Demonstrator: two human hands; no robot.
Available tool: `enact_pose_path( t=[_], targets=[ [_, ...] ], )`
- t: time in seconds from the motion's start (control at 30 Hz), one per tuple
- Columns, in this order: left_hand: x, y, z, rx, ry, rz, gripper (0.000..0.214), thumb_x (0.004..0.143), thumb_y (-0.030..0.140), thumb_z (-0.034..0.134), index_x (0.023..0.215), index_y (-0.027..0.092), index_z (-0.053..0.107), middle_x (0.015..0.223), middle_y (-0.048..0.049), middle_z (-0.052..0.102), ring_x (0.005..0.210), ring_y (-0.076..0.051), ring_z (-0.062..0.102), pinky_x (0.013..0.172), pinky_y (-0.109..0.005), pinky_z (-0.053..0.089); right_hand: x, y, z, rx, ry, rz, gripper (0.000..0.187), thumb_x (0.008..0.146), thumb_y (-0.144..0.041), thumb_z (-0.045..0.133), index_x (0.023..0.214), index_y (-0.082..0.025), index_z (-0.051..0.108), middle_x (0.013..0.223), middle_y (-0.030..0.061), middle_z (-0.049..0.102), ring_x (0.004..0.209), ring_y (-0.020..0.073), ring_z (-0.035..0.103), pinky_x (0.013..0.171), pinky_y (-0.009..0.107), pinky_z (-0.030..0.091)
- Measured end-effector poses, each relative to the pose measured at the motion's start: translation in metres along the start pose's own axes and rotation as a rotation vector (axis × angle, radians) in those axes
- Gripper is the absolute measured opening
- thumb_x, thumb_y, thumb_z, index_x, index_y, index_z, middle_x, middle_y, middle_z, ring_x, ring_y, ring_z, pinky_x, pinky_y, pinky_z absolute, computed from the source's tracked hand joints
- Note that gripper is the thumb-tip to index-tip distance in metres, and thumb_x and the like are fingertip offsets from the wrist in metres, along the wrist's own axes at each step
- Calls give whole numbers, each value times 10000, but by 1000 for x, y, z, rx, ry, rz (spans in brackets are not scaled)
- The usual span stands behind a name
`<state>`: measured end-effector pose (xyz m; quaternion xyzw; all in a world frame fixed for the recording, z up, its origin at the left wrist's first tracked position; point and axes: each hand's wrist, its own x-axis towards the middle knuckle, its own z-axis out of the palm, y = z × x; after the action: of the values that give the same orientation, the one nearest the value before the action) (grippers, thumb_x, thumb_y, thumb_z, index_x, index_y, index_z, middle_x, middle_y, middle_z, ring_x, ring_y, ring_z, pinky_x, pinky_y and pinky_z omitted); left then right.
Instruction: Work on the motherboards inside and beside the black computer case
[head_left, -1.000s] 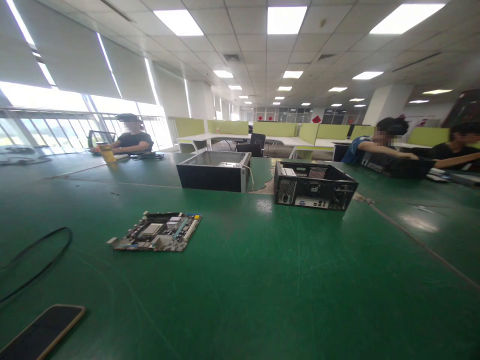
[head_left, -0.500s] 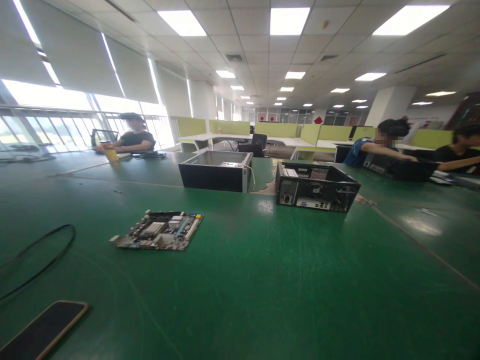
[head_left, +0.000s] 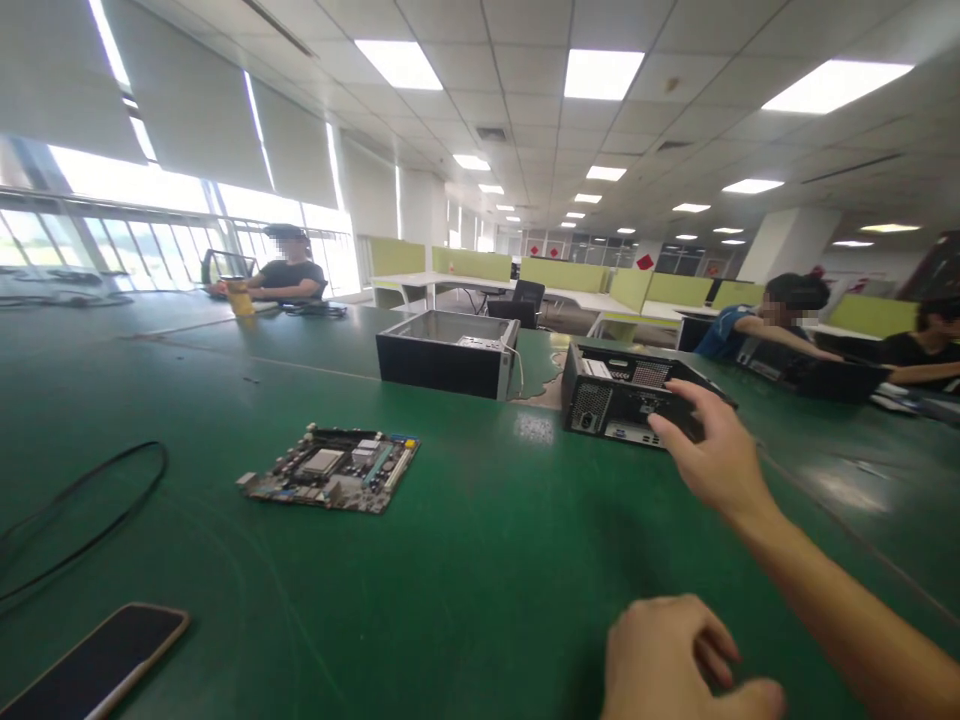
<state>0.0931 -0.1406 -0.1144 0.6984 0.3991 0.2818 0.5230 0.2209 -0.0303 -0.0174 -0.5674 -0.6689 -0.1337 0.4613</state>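
My right hand [head_left: 709,450] reaches forward with thumb and fingers spread, in front of the back corner of a black computer case [head_left: 622,415]. Whether the fingertips touch the case I cannot tell; the hand hides part of its right side. Low in the picture, my left hand [head_left: 667,660] is over the table, nearer to me, its fingers loosely bent and the thumb apart, holding nothing visible. A bare motherboard [head_left: 330,470] lies flat on the green table [head_left: 480,600], left of both hands.
A second open case [head_left: 446,365] stands left of the black one. A phone [head_left: 97,665] and a looped black cable [head_left: 112,530] lie at left. One person [head_left: 289,275] sits far left; another person [head_left: 727,335] at right leans over a dark case [head_left: 817,370].
Both my hands have come into view from the lower right, the right one stretching toward the black case. The whole scene has shifted slightly right and down in the picture.
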Motion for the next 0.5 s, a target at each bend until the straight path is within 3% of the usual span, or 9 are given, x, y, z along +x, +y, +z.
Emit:
enact_pose_path(
  t=[0.1,0.2,0.33,0.5],
  targets=[
    [16,-19,-32,202,184,-137,217,690,399,641,690,185,674,648,-14,636,637,-161,551,640,-278,397,45,54,38,-275,-301,-97,545,815,-450,503,1253,-125,503,1275,154,548,1190,301,476,1033,430,367],
    [24,-40,-59,311,316,-210,277,704,453,597,652,190,666,643,-16,623,643,-158,532,605,-263,354,68,98,69,-463,-488,-71,638,807,-483,516,1322,-115,436,1335,166,501,1210,324,459,998,442,388],
    [29,-52,-79,286,369,-263,293,723,469,565,649,196,641,601,9,575,569,-134,483,530,-249,288,87,135,102,-563,-567,5,705,793,-548,513,1339,-113,412,1380,175,454,1229,334,434,970,453,399],
    [31,-46,-81,252,360,-321,294,711,457,570,597,187,596,583,4,548,574,-138,477,521,-250,264,114,161,133,-596,-633,41,768,774,-612,505,1345,-106,418,1395,185,434,1266,354,382,981,485,361]
  ],
)
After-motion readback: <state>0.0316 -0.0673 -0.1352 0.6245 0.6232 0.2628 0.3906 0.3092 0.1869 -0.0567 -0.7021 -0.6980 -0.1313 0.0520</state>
